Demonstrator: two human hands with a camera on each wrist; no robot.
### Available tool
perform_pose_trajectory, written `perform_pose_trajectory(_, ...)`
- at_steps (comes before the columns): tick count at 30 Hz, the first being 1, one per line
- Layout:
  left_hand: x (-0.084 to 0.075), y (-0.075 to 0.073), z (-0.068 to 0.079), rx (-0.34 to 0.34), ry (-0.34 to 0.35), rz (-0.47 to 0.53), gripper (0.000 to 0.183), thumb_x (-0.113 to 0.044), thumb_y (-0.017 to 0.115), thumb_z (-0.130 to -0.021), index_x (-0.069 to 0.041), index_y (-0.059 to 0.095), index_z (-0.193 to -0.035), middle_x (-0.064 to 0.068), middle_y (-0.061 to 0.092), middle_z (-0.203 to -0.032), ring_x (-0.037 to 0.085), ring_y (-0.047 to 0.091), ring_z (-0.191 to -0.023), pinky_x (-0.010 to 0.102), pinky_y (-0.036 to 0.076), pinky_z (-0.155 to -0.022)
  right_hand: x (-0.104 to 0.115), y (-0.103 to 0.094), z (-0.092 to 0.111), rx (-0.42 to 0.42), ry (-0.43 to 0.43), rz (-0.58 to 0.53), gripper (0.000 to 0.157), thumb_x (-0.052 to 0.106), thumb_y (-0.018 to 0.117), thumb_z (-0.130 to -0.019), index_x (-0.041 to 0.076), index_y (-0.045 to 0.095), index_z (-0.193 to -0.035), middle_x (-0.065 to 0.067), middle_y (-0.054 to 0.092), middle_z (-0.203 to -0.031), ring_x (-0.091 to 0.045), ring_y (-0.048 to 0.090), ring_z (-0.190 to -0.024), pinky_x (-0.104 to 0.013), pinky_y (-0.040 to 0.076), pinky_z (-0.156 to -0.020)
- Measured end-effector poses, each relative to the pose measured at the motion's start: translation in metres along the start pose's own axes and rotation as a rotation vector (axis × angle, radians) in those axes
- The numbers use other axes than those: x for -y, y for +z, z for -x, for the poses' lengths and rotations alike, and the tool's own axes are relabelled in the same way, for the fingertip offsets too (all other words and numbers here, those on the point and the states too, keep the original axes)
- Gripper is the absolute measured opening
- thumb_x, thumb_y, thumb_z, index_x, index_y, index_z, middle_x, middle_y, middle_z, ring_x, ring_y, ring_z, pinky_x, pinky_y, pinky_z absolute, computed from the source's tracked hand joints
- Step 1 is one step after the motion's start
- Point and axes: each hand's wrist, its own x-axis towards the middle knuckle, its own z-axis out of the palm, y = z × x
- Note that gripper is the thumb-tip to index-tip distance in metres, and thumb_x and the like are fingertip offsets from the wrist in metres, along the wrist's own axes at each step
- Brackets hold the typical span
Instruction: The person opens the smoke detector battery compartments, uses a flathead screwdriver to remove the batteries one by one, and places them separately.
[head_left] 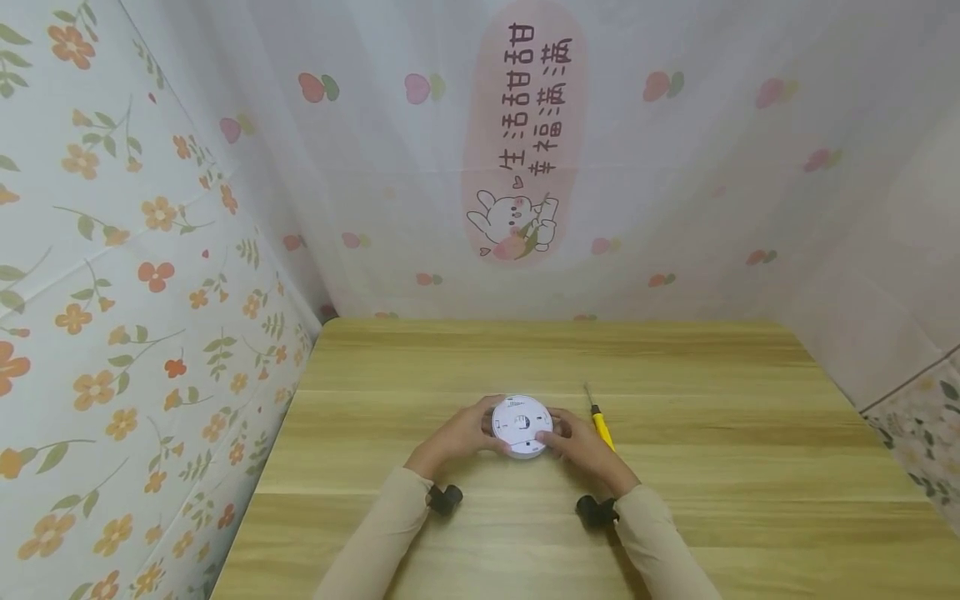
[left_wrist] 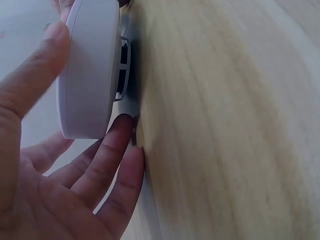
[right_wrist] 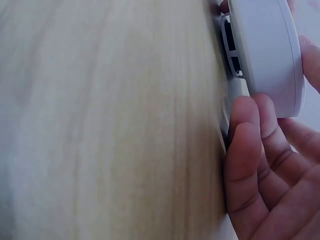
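Observation:
A round white smoke detector (head_left: 517,435) is held level between both hands, its flat back with printed marks and a centre hole facing up. In the left wrist view its smooth side wall (left_wrist: 90,75) shows, and a slotted vent (left_wrist: 123,67) faces the tabletop. My left hand (head_left: 467,432) grips the left edge, thumb on the upper rim and fingers underneath. My right hand (head_left: 583,443) holds the right edge, its thumb over the back plate. The right wrist view shows its fingertips (right_wrist: 245,110) beneath the detector's rim, close over the table.
A screwdriver (head_left: 601,425) with a yellow handle lies just right of my right hand, its shaft pointing away. The wood-grain table (head_left: 712,467) meets a printed curtain (head_left: 405,208) behind and a floral cloth (head_left: 150,333) at left.

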Motion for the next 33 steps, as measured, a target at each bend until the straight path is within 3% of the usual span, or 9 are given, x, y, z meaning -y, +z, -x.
perform_pose_trajectory(6, -0.001, 0.001, -0.003, 0.012, -0.005, 0.004, 0.094, -0.025, 0.083, -0.075, -0.01, 0.029, -0.151, 0.017, 0.044, -0.148, 0.032, 0.048, -0.131, 0.047, 0.037, -0.111, -0.002, -0.004, 0.002, -0.014, -0.004, -0.039, 0.061, 0.026, 0.07, -0.089, 0.001, 0.046, -0.139, -0.013, 0.064, -0.094, -0.016, 0.058, -0.068, -0.026, 0.051, -0.055)
perform_pose_trajectory(9, 0.001, 0.001, -0.004, 0.004, 0.012, 0.005, 0.095, -0.024, 0.083, -0.075, -0.007, 0.028, -0.151, 0.018, 0.039, -0.151, 0.033, 0.042, -0.136, 0.049, 0.031, -0.114, 0.0, -0.006, 0.003, -0.041, -0.005, -0.053, 0.06, 0.024, 0.07, -0.089, 0.001, 0.047, -0.139, -0.018, 0.064, -0.109, -0.02, 0.063, -0.083, -0.027, 0.053, -0.06)
perform_pose_trajectory(13, 0.002, 0.002, -0.005, -0.001, 0.031, 0.021, 0.095, -0.021, 0.083, -0.074, -0.004, 0.029, -0.15, 0.019, 0.037, -0.151, 0.035, 0.039, -0.138, 0.05, 0.029, -0.115, 0.004, -0.009, 0.005, -0.065, -0.035, -0.046, 0.06, 0.025, 0.07, -0.089, 0.003, 0.047, -0.14, -0.021, 0.059, -0.125, -0.032, 0.062, -0.109, -0.033, 0.055, -0.077)
perform_pose_trajectory(16, 0.002, 0.003, -0.005, 0.005, 0.038, 0.029, 0.095, -0.021, 0.083, -0.075, -0.003, 0.028, -0.15, 0.019, 0.037, -0.151, 0.035, 0.039, -0.138, 0.05, 0.029, -0.115, 0.006, -0.01, 0.006, -0.073, -0.049, -0.05, 0.059, 0.024, 0.07, -0.089, 0.006, 0.047, -0.14, -0.021, 0.057, -0.13, -0.037, 0.059, -0.117, -0.04, 0.054, -0.09)
perform_pose_trajectory(25, 0.002, 0.004, -0.005, 0.008, 0.031, 0.01, 0.096, -0.022, 0.083, -0.074, -0.004, 0.028, -0.15, 0.018, 0.036, -0.153, 0.035, 0.037, -0.14, 0.051, 0.027, -0.116, 0.015, -0.013, 0.008, -0.05, -0.091, -0.048, 0.061, 0.024, 0.071, -0.088, 0.011, 0.044, -0.142, -0.017, 0.05, -0.139, -0.038, 0.056, -0.118, -0.052, 0.047, -0.097)
perform_pose_trajectory(33, 0.001, 0.003, -0.006, 0.004, 0.033, 0.013, 0.096, -0.021, 0.084, -0.074, -0.004, 0.027, -0.15, 0.019, 0.039, -0.15, 0.034, 0.04, -0.137, 0.05, 0.029, -0.115, 0.019, -0.012, 0.004, -0.026, -0.15, -0.005, 0.066, 0.026, 0.074, -0.085, 0.007, 0.045, -0.141, -0.017, 0.049, -0.141, -0.04, 0.052, -0.123, -0.054, 0.046, -0.098)
